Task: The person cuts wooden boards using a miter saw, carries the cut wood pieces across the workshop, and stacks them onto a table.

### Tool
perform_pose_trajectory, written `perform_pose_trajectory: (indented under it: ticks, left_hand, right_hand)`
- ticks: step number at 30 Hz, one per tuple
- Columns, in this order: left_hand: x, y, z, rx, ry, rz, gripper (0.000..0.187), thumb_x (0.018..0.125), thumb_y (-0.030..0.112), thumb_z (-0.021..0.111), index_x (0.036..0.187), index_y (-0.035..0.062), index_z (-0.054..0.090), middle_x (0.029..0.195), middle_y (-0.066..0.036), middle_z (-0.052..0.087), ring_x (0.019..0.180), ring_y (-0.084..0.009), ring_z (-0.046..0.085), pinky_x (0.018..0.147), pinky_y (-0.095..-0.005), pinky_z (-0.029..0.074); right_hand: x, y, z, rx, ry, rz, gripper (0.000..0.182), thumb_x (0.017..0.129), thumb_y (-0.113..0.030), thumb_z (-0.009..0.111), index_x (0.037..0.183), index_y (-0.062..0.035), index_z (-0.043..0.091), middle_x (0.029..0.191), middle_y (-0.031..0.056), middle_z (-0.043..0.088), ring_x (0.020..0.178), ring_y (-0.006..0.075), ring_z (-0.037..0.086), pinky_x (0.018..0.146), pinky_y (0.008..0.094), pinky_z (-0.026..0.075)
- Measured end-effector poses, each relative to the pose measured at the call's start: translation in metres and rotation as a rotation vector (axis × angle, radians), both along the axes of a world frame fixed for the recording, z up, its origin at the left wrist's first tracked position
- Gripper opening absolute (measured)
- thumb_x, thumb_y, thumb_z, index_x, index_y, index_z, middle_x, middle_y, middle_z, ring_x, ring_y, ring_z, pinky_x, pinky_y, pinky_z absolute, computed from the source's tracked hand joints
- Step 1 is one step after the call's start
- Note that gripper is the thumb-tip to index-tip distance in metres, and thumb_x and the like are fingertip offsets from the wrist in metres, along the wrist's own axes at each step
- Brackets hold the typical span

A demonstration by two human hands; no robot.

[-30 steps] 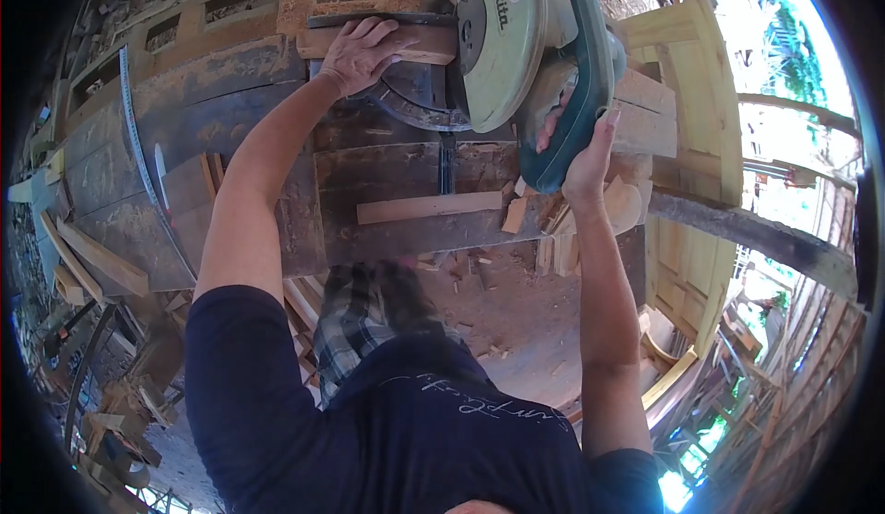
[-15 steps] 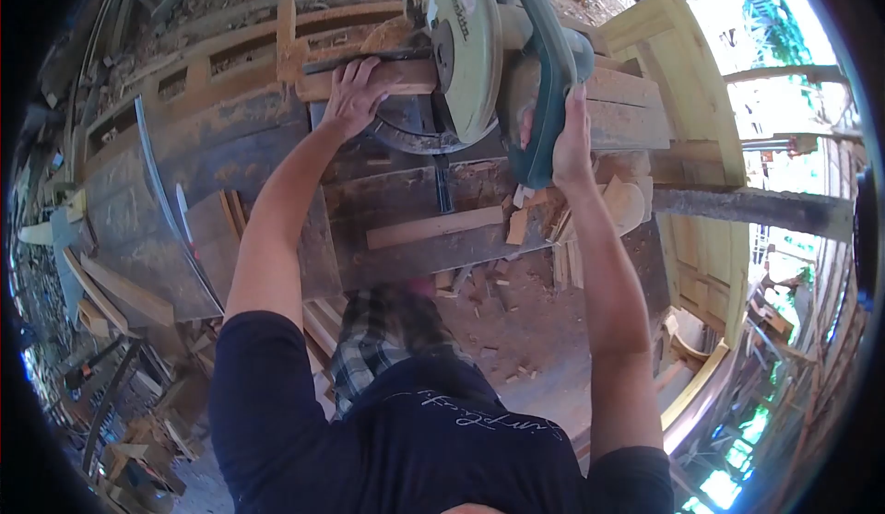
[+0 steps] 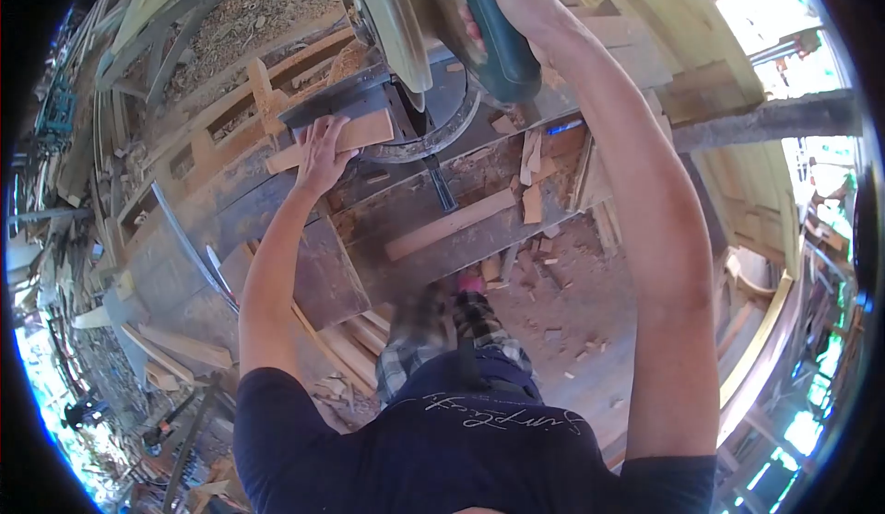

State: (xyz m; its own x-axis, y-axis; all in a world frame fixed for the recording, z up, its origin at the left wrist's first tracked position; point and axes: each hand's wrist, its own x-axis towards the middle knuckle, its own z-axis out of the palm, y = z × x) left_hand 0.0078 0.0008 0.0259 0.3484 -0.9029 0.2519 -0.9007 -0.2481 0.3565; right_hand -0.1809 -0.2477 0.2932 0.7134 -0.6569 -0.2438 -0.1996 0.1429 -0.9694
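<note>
My left hand [image 3: 322, 153] grips a short wooden board [image 3: 369, 129], fingers over its top and thumb along the near side. The board lies slanted at the left of the saw table, its right end short of the slot. My right hand [image 3: 525, 7] is wrapped round the dark green handle [image 3: 502, 48] of a miter saw, partly cut off by the top edge of the view. The saw's pale blade guard [image 3: 392, 30] hangs above the round metal base [image 3: 452, 131]. A dark fence [image 3: 336, 93] runs behind the board.
A wooden strip [image 3: 452, 225] lies along the bench's front edge, with offcuts [image 3: 533, 202] to its right. Sawdust and scraps cover the ground [image 3: 553, 307]. Pale panelled doors [image 3: 710, 62] stand at the right. A thin curved strip [image 3: 189, 242] crosses the bench's left side.
My right hand has raised the saw head up and away from the board. My left hand has drawn the board off the fence, towards me and tilted. The view has turned slightly.
</note>
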Motion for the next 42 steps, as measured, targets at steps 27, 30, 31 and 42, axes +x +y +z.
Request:
perform_pose_trajectory:
  ticks: [27,30,31,42]
  left_hand:
    - [-0.035,0.031,-0.005,0.036,-0.137,0.05,0.06,0.075,0.032,0.077,0.127,0.0136,0.053,0.122,-0.007,0.053,0.114,-0.0315,0.048,0.099,-0.0504,0.032]
    - [-0.037,0.036,-0.01,0.01,-0.147,0.07,0.06,0.071,0.024,0.079,0.125,0.0154,0.055,0.121,-0.006,0.052,0.114,-0.0299,0.049,0.099,-0.05,0.032]
    - [-0.037,0.037,-0.012,0.019,-0.158,0.088,0.062,0.068,0.019,0.08,0.125,0.016,0.055,0.121,-0.006,0.052,0.114,-0.0296,0.049,0.099,-0.0498,0.032]
    - [-0.024,0.025,-0.026,-0.096,-0.252,0.124,0.065,0.061,0.015,0.08,0.121,0.0191,0.056,0.126,-0.004,0.051,0.116,-0.0274,0.051,0.095,-0.0484,0.035]
  right_hand:
    - [-0.011,0.009,-0.018,-0.035,-0.054,-0.001,0.066,0.094,-0.068,0.039,0.077,-0.0067,0.058,0.057,0.0046,0.054,0.042,0.0154,0.054,0.038,0.0308,0.045]
    - [-0.013,0.011,-0.016,-0.035,-0.064,0.002,0.066,0.094,-0.068,0.038,0.078,-0.007,0.057,0.056,0.004,0.054,0.043,0.0145,0.054,0.038,0.0302,0.045]
    - [-0.015,0.013,-0.013,-0.028,-0.044,0.008,0.066,0.094,-0.068,0.038,0.079,-0.0072,0.057,0.056,0.0037,0.054,0.043,0.0144,0.054,0.039,0.0296,0.045]
    - [-0.018,0.013,-0.023,-0.009,-0.093,0.023,0.064,0.094,-0.068,0.04,0.08,-0.0077,0.058,0.058,0.0027,0.054,0.043,0.0147,0.054,0.04,0.0294,0.045]
